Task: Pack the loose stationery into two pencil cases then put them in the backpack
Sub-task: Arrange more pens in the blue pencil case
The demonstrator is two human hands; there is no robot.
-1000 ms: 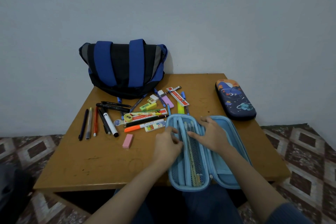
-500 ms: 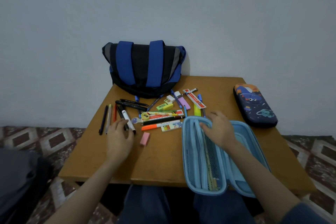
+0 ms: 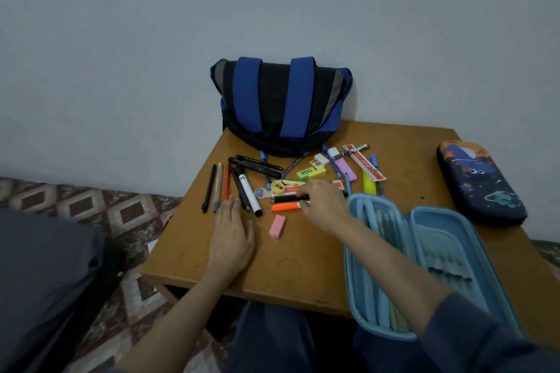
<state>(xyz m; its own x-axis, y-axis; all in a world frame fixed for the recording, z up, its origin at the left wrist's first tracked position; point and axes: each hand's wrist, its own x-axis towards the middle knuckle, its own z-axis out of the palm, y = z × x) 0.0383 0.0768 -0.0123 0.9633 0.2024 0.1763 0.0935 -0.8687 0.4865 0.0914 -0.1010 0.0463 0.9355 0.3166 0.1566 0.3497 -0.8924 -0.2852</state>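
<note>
The open light-blue pencil case (image 3: 407,222) lies at the table's front right with pencils in its mesh pocket. A shut dark space-print case (image 3: 481,182) sits at the right edge. The blue-and-black backpack (image 3: 281,106) leans on the wall at the back. Loose pens, markers, erasers and a ruler are scattered between them. My right hand (image 3: 324,206) reaches left of the blue case, its fingertips and thumb curled on a black pen (image 3: 288,199) just above an orange highlighter (image 3: 285,207). My left hand (image 3: 231,230) lies flat on the table below a row of pens (image 3: 218,186).
A pink eraser (image 3: 278,226) lies between my hands. A white marker (image 3: 250,192) lies beside my left fingertips. The wooden table (image 3: 291,269) is small; the blue case overhangs its front edge. A dark bag (image 3: 45,275) sits on the patterned floor to the left.
My right hand left the blue case and moved left onto the black pen. My left hand stays on the table near the pens, now flat.
</note>
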